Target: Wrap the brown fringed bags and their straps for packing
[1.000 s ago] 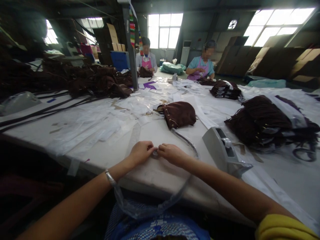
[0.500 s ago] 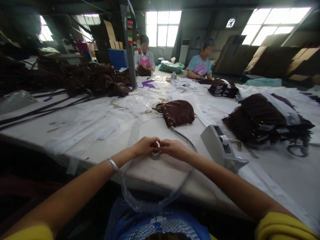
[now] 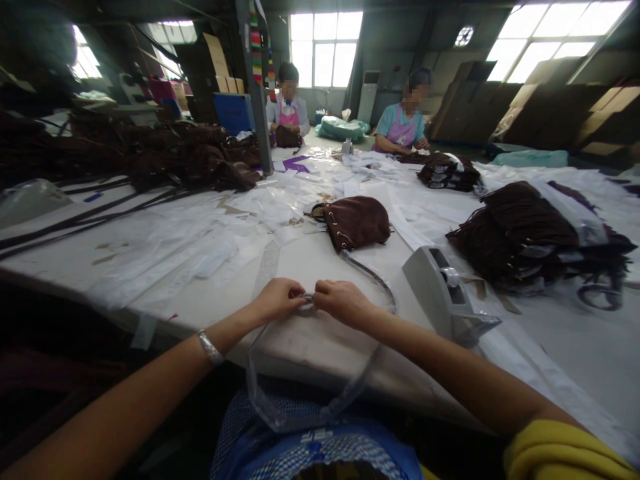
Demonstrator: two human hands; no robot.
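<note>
A brown drawstring bag (image 3: 358, 223) lies on the table in front of my hands. Its strap (image 3: 373, 272), wrapped in clear plastic, runs toward me, passes under my right forearm and hangs in a loop over the table edge. My left hand (image 3: 279, 297) pinches a small greyish curved piece of the wrapped strap (image 3: 306, 302) near the edge. From the other side, the fingertips of my right hand (image 3: 340, 301) close on the same piece. Fingers hide most of it, so I cannot tell whether it includes a ring.
A grey tape dispenser (image 3: 440, 293) stands right of my hands. Bundled brown fringed pieces (image 3: 540, 237) lie farther right. Clear plastic strips (image 3: 200, 233) cover the left side, below piled brown bags (image 3: 200, 160). A post (image 3: 260, 100) rises behind. Two people (image 3: 400, 127) work across the table.
My hands have drawn slightly apart and shifted a little left, so more of the greyish curved piece shows between them. The bag stays in place.
</note>
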